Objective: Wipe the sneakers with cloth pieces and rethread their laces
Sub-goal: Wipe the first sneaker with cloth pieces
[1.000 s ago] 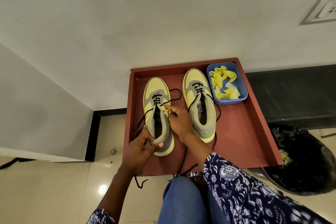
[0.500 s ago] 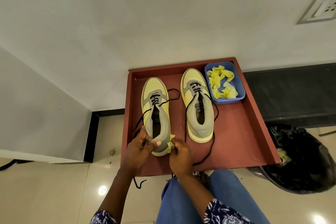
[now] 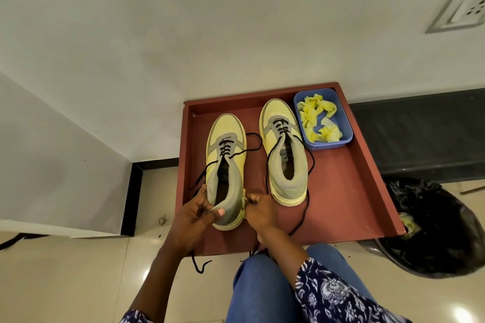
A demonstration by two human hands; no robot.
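Support: a red-brown tray (image 3: pixel 351 191) sat mid-frame.
On it, left: a yellow-grey sneaker (image 3: pixel 225 165).
Centre: second sneaker (image 3: pixel 284 149).
Upper right corner: blue tub (image 3: pixel 341 123) holding yellow cloth pieces (image 3: pixel 316 118).

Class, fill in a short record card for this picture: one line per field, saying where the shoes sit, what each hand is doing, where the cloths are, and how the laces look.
Surface: red tray, on the floor by the wall
Left sneaker: heel gripped by the left hand
Right hand: pinches a yellow cloth piece against that sneaker's heel side
Right sneaker: standing free, untouched
Laces: black, threaded only through the front eyelets, ends trailing loose
Spare cloths: in the blue tub, tray's far right corner
Bin: black-lined, right of the tray
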